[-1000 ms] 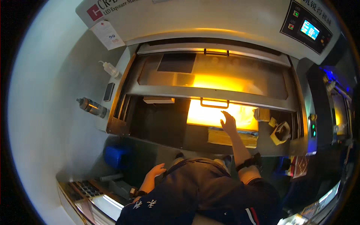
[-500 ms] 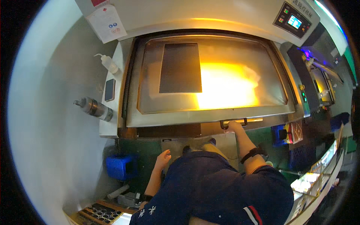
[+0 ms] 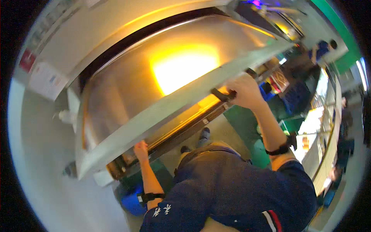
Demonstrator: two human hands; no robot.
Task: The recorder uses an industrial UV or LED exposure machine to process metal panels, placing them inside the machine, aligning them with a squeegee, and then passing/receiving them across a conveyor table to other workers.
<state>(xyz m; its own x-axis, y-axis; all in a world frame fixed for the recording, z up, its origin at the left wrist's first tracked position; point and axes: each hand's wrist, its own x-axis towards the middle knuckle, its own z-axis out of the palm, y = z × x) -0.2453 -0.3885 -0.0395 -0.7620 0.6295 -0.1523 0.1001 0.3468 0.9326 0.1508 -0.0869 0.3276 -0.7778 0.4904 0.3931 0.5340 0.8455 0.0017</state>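
Observation:
A wide metal-framed machine lid (image 3: 127, 133) is tilted, its front edge raised above the machine bed. Its shiny surface has a bright yellow glare. My right hand (image 3: 245, 91) is closed round the black handle (image 3: 224, 95) on the front edge of the lid. At the lid's left front edge is my left hand (image 3: 141, 150), its fingers smeared by motion; whether they grip the edge cannot be made out. Below the lid, a yellow-lit strip of the machine bed (image 3: 181, 125) shows.
A white bottle (image 3: 66, 116) stands left of the machine, with a blue bin (image 3: 133, 203) lower down. Stacked items (image 3: 279, 82) lie to the right, near a brightly lit table (image 3: 312, 145). Another person (image 3: 320, 50) is farther off at the upper right.
The lid's front edge has risen, with my right hand still on the handle. My left hand has come up to the lid. The dark rectangle no longer shows, and the view has turned.

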